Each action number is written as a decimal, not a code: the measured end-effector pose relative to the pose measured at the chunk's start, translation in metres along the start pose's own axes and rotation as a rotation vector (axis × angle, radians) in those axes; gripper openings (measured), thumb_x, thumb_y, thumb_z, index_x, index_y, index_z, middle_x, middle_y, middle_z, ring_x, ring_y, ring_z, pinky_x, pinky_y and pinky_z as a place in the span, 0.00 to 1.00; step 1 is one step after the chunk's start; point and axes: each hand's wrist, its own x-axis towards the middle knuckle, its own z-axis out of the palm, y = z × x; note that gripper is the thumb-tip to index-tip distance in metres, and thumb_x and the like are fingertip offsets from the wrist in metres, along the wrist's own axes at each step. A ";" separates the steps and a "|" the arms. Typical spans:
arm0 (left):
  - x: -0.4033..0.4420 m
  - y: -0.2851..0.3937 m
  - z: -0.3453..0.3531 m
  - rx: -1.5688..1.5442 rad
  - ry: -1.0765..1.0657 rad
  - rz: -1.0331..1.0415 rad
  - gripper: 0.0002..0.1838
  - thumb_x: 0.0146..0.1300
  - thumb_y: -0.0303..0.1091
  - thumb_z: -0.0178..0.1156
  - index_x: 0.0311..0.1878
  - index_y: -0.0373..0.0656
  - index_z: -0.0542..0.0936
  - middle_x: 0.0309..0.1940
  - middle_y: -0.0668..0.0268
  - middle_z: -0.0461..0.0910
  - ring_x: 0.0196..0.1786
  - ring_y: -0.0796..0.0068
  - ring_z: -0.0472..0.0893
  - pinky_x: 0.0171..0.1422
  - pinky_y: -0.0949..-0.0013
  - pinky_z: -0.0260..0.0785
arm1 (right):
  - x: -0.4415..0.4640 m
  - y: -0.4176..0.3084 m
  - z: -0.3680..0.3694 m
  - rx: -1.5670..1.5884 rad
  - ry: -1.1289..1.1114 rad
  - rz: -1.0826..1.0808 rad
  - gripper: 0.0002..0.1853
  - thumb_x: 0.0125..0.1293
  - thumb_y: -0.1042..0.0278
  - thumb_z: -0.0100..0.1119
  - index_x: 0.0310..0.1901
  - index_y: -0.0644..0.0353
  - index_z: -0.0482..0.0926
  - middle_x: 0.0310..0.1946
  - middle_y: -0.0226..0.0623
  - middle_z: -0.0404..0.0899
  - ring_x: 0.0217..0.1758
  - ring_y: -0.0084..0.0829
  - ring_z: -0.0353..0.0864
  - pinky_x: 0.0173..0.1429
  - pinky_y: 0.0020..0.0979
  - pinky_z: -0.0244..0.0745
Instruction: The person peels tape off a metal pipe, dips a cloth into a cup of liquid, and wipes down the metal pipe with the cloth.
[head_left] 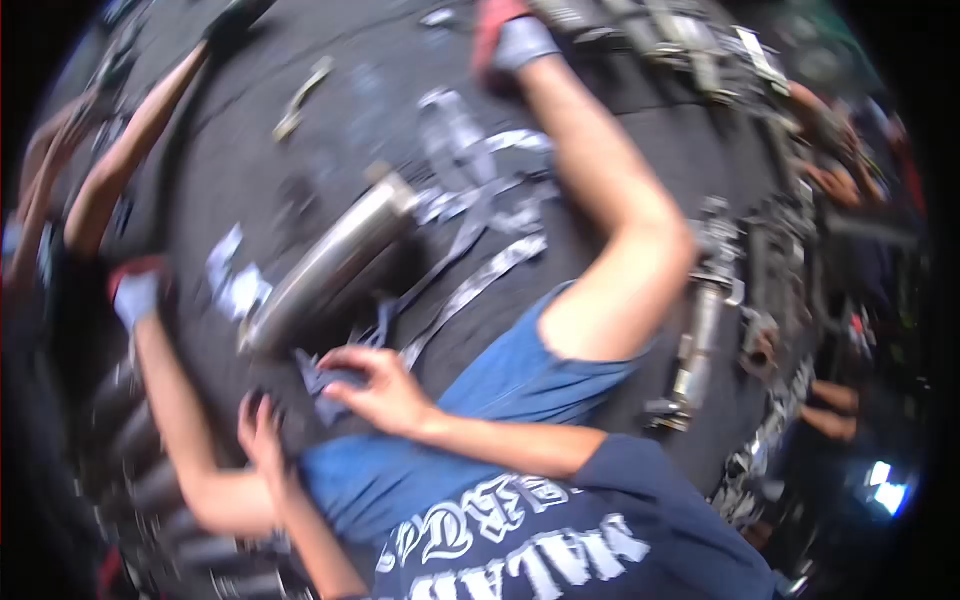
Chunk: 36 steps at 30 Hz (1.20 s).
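Note:
My right hand (385, 392) is curled, thumb and fingers bent around a crumpled blue-grey piece of wrapping (318, 384) at the fingertips; blur hides the exact grip. My left hand (262, 432) is raised beside my left knee, fingers apart, dark at the tips. A shiny metal cylinder, like an exhaust muffler (335, 255), lies slantwise on the floor between my legs, just beyond both hands. Torn strips of pale wrapping (490, 275) trail along its right side, and a white scrap (238, 280) lies to its left.
The dark floor (240, 180) spreads around me, with a small yellowish metal piece (303, 98) ahead. Metal pipe parts (702, 340) are lined up on my right, with more parts at the top right. Other people's limbs (140, 140) show at the left and right edges.

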 end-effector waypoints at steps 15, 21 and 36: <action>0.013 -0.002 0.062 -0.248 0.145 0.071 0.26 0.75 0.32 0.63 0.70 0.28 0.70 0.61 0.57 0.79 0.59 0.72 0.80 0.64 0.69 0.74 | 0.105 0.026 0.039 -1.065 -0.002 -0.713 0.15 0.54 0.76 0.57 0.43 0.75 0.79 0.41 0.56 0.80 0.50 0.53 0.78 0.64 0.47 0.73; 0.021 -0.007 0.059 -0.204 0.181 0.084 0.22 0.73 0.30 0.65 0.64 0.25 0.76 0.55 0.55 0.83 0.55 0.71 0.83 0.62 0.68 0.77 | 0.111 0.030 0.014 -1.045 -0.042 -0.801 0.17 0.51 0.82 0.58 0.46 0.73 0.81 0.45 0.52 0.82 0.51 0.49 0.80 0.57 0.47 0.77; 0.019 -0.016 0.067 -0.100 0.229 0.207 0.12 0.65 0.22 0.71 0.50 0.27 0.85 0.47 0.66 0.83 0.50 0.78 0.80 0.59 0.73 0.72 | 0.137 0.007 0.019 -1.391 -0.273 -0.755 0.10 0.53 0.76 0.60 0.35 0.72 0.85 0.39 0.51 0.81 0.51 0.47 0.77 0.56 0.38 0.80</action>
